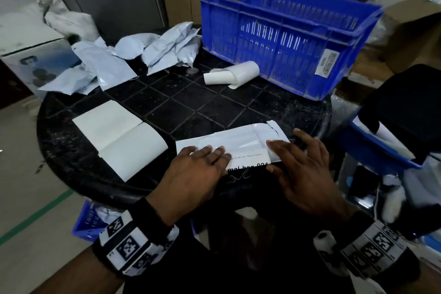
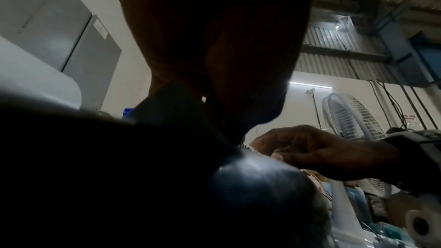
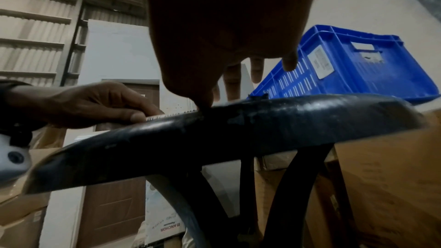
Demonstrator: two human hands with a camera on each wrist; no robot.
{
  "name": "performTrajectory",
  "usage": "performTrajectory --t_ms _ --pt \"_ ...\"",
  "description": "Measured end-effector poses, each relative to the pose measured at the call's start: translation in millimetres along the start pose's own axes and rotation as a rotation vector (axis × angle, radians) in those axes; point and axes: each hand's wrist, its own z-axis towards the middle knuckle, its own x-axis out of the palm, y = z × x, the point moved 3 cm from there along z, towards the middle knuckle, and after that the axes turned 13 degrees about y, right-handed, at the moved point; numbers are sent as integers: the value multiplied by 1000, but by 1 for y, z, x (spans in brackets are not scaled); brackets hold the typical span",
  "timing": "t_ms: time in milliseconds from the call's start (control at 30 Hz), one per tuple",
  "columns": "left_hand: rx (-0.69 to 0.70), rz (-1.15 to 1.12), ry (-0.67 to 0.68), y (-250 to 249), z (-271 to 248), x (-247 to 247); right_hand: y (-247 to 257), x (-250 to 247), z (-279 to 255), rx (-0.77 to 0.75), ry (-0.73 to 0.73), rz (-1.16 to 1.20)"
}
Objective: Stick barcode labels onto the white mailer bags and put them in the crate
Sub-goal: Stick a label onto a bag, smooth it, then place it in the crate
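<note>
White mailer bag (image 1: pixel 238 142) pressed flat under left hand (image 1: pixel 198 169) and right hand (image 1: pixel 303 174) (fingers straight, nothing pinched), label (image 1: pixel 248 162) going on; blue crate (image 1: pixel 286 38) apparently unfilled, bag pile (image 1: pixel 133 55) waiting.

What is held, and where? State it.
Nothing gripped: left hand and right hand press flat fingers on the white plastic mailer bag's near edge.

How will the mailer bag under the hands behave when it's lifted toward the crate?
The mailer bag will probably flop: it is thin film, like the crumpled pile behind. It looks flat and so likely light. Its glossy face may slip, so pinching an edge seems safer. Both hands, left and right, lie flat on it.
</note>
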Motion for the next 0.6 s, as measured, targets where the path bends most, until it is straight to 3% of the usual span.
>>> performTrajectory --t_ms 200,300,467,533,600 --pt "-30 44 5 14 3 -32 -7 -11 19 -179 -134 -13" --pt "14 -254 -12 28 3 -50 -8 -36 34 -275 -213 90" --pt "1 -935 -106 61 8 -87 -10 -88 87 -248 34 367" --pt "-75 -927 -118 67 14 -94 -13 -97 110 -226 237 425" --pt "-182 -757 -194 69 17 -92 -18 -95 131 -189 396 414"
